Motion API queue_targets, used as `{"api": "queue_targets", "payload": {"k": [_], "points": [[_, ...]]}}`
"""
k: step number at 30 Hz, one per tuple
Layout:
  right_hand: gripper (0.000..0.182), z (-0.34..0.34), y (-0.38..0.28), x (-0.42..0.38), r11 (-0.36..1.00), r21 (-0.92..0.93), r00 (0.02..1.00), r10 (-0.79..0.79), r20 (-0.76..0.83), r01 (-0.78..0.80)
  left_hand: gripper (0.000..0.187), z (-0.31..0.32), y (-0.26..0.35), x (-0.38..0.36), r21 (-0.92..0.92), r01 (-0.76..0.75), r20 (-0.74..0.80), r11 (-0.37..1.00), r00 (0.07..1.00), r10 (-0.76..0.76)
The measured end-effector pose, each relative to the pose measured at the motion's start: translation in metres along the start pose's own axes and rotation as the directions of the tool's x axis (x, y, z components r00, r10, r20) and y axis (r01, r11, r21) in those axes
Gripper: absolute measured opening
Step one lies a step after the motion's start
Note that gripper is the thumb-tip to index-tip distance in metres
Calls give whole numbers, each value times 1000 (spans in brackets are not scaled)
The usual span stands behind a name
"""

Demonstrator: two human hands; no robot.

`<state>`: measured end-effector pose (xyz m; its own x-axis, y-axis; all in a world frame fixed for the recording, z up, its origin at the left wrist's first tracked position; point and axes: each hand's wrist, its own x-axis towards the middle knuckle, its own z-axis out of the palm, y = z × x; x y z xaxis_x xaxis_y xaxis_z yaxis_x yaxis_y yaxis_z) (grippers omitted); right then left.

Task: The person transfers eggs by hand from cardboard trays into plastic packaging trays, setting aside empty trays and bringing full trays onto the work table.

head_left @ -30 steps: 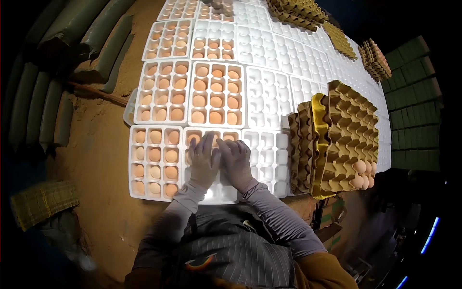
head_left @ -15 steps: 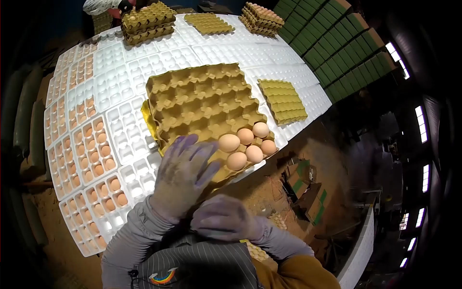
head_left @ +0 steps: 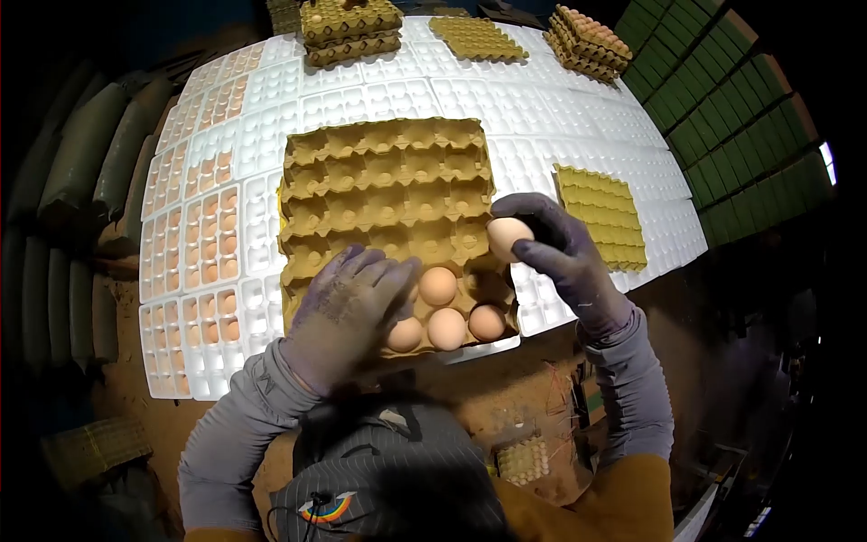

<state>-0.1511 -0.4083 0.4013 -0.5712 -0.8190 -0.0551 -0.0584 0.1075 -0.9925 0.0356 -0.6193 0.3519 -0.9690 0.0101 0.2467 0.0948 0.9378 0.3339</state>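
My right hand (head_left: 562, 257), gloved, pinches a light brown egg (head_left: 509, 239) between thumb and fingers above the right edge of a brown pulp egg tray (head_left: 384, 212). My gloved left hand (head_left: 352, 307) rests over the tray's near left part, its fingers stretched forward and holding nothing that I can see. Several eggs (head_left: 447, 329) sit in the tray's near rows, right beside the left fingertips. One of them is partly covered by that hand. The cups in the tray's farther rows hold no eggs.
White foam egg trays (head_left: 212, 230) with eggs cover the table's left side. More white trays (head_left: 533, 108) spread right and behind. Stacked pulp trays (head_left: 352, 41) stand at the back, egg-laden ones (head_left: 587, 50) at back right. A yellowish pulp tray (head_left: 601, 217) lies right. Green cartons (head_left: 741, 108) rise beyond.
My right hand has risen from near my body to the tray's right edge and now holds an egg. The left hand stays over the tray. The view has shifted.
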Motion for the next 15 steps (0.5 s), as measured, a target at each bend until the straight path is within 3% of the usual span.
{"api": "queue_targets", "payload": {"k": [1,2,3,4,5,6,7,8,9,10,12,14,15], "points": [[43,-3,-1,7,992,-120,997,-19,80,28,50,-10,0,0,-146,83,26,986,996,-80],[43,-1,-5,13,970,-235,987,-31,159,68,47,-21,0,-4,-418,245,42,875,967,-251],[41,8,-15,14,829,-550,969,41,244,103,46,-36,3,-6,-727,344,80,594,902,-424],[40,24,-27,16,587,-793,947,135,293,161,45,-47,5,-8,-915,345,180,210,814,-552],[47,31,-11,20,334,-886,934,41,355,322,47,-46,2,-12,-972,235,191,-6,774,-604],[43,37,0,26,196,-879,894,22,448,435,50,-45,-5,-21,-963,246,262,-107,779,-570],[42,40,-5,30,182,-892,894,105,436,413,47,-51,-5,-23,-879,463,353,114,793,-497],[40,41,-10,34,164,-905,889,187,418,392,43,-46,4,-20,-750,397,216,529,903,-371],[40,40,-11,36,163,-906,889,187,418,391,39,-40,14,-16,-489,232,70,841,971,-227],[39,39,-11,37,174,-895,877,194,440,411,37,-37,36,-14,-237,402,237,885,907,-349],[38,39,-7,35,175,-886,865,205,459,429,42,-8,44,-23,24,201,74,979,976,-203],[39,44,-3,33,115,-867,869,49,492,484,45,-5,43,-23,27,207,99,978,973,-209],[43,41,-10,34,162,-889,878,157,452,428,48,-8,41,-21,32,213,134,977,967,-215]]}}
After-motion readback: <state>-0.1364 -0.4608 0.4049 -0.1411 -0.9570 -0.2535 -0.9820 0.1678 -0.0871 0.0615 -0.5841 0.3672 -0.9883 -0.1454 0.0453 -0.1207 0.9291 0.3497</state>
